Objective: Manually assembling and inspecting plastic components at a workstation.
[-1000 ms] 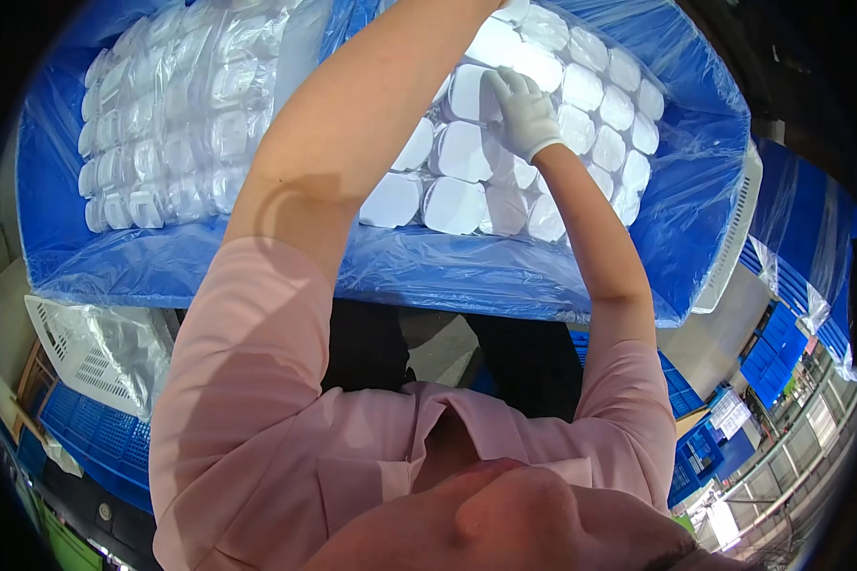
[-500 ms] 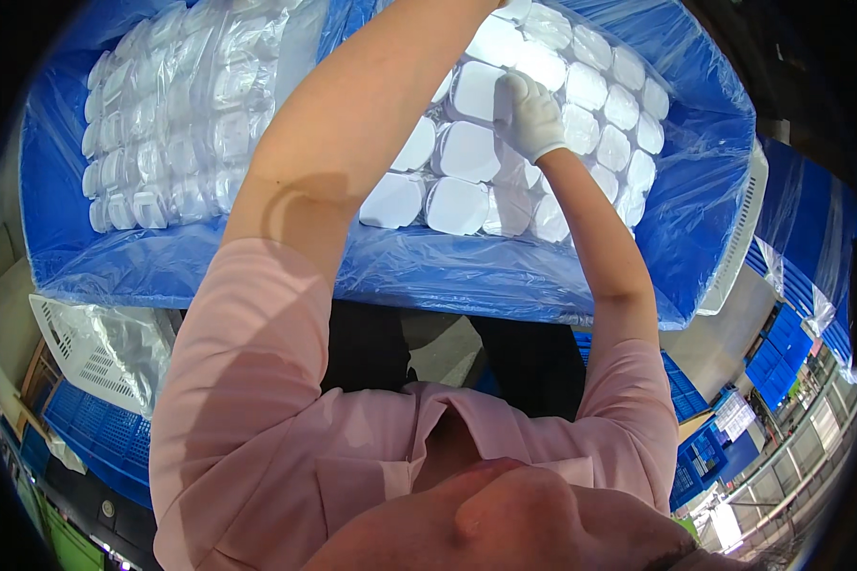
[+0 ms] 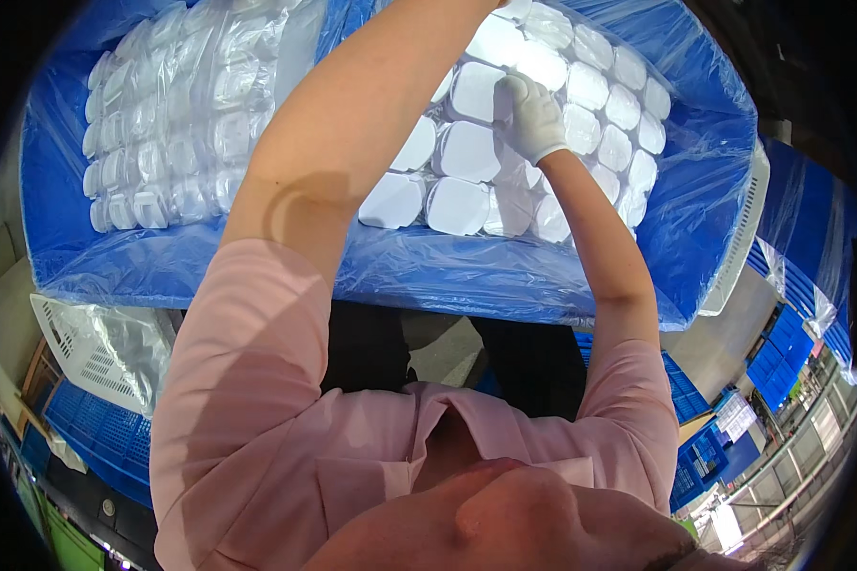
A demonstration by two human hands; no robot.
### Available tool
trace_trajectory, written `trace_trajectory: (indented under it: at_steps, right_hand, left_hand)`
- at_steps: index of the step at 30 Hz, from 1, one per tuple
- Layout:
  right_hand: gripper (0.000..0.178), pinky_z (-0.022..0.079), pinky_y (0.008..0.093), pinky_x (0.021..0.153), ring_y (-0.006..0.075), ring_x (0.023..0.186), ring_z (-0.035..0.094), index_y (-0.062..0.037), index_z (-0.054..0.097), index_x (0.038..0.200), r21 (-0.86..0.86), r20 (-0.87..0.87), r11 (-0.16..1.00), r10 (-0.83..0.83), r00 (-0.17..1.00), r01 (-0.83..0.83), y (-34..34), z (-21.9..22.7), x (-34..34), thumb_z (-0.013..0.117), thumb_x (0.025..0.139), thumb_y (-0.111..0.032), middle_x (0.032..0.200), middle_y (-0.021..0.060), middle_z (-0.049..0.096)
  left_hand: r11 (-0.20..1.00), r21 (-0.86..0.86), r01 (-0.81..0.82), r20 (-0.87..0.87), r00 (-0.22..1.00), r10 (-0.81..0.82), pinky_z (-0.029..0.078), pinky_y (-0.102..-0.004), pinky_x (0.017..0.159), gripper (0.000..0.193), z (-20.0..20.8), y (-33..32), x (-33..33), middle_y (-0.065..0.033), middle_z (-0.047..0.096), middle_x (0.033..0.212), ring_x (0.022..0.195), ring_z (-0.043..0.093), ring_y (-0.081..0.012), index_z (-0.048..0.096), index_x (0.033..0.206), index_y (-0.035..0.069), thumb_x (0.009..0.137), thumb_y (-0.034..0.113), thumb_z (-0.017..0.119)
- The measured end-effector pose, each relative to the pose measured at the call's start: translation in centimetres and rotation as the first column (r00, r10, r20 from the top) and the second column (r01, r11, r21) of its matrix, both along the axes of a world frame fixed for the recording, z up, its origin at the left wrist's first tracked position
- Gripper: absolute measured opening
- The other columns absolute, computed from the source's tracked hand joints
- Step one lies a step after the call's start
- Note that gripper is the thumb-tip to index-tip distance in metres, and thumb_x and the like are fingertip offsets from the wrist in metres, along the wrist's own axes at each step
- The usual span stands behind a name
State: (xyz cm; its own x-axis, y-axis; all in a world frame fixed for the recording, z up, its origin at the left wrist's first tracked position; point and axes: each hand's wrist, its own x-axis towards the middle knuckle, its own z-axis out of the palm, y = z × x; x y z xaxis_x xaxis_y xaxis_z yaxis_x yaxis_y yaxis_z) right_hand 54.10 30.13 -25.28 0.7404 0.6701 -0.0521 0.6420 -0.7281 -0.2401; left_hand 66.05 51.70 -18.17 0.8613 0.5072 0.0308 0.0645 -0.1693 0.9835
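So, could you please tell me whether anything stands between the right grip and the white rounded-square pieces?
Nothing visible stands between the right grip and the white rounded-square pieces just left of it, apart from its white glove. The left forearm partly hides pieces farther left, clear of that grip.

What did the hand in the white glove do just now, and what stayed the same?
The gloved right hand curled its fingers inward; a second ago they stretched out. I can't tell whether it holds anything. The rows of white pieces, blue plastic lining and bent left arm look the same.
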Motion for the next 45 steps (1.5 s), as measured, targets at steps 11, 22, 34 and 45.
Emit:
trace_trajectory:
  at_steps: [11, 22, 34, 45]
  right_hand:
    - [0.066, 0.046, 0.0405, 0.095, 0.0344, 0.113, 0.053, -0.0141, 0.049, 0.124, -0.099, 0.002, 0.994, 0.038, 0.999, -0.038, -0.8, 0.0, 0.2, 0.079, 0.065, -0.015, 0.129, 0.0097, 0.051]
    - [0.069, 0.050, 0.0414, 0.091, 0.0348, 0.111, 0.056, -0.0186, 0.051, 0.127, -0.031, -0.046, 0.996, 0.080, 0.996, -0.082, -0.7, -0.1, 0.4, 0.078, 0.064, -0.008, 0.131, 0.0075, 0.050]
    - [0.060, 0.045, 0.0423, 0.097, 0.0371, 0.119, 0.051, -0.0125, 0.051, 0.131, 0.075, -0.066, 0.997, -0.023, 0.998, 0.028, -3.5, 7.0, -4.4, 0.073, 0.074, -0.010, 0.134, 0.0179, 0.048]
    - [0.040, 0.043, 0.0446, 0.095, 0.0403, 0.112, 0.053, -0.0030, 0.058, 0.118, -0.031, -0.114, 0.944, -0.328, 0.938, 0.327, -8.9, 15.8, -12.6, 0.069, 0.082, -0.016, 0.123, 0.0212, 0.056]
  left_hand:
    - [0.994, -0.098, 0.044, -0.001, 0.999, -0.045, 0.047, -0.0446, 0.080, 0.034, 0.6, -0.8, -0.5, -0.0246, 0.066, 0.091, 0.095, 0.062, -0.0417, 0.069, 0.086, 0.000, 0.081, 0.027, 0.050]
    - [0.995, 0.093, 0.043, -0.020, 0.999, -0.041, 0.046, -0.0444, 0.083, 0.036, 0.0, 0.1, -0.1, -0.0252, 0.066, 0.094, 0.097, 0.061, -0.0422, 0.069, 0.088, -0.001, 0.081, 0.029, 0.050]
    - [0.993, 0.113, 0.042, -0.006, 0.999, -0.042, 0.047, -0.0440, 0.080, 0.036, -0.7, 0.5, 0.3, -0.0250, 0.066, 0.092, 0.094, 0.062, -0.0409, 0.069, 0.086, -0.001, 0.081, 0.030, 0.051]
    - [0.083, 0.599, 0.797, -0.505, 0.456, -0.733, 0.053, -0.0402, 0.078, 0.039, 1.5, -9.4, -8.3, -0.0183, 0.068, 0.105, 0.092, 0.067, -0.0301, 0.068, 0.106, 0.002, 0.073, 0.023, 0.067]
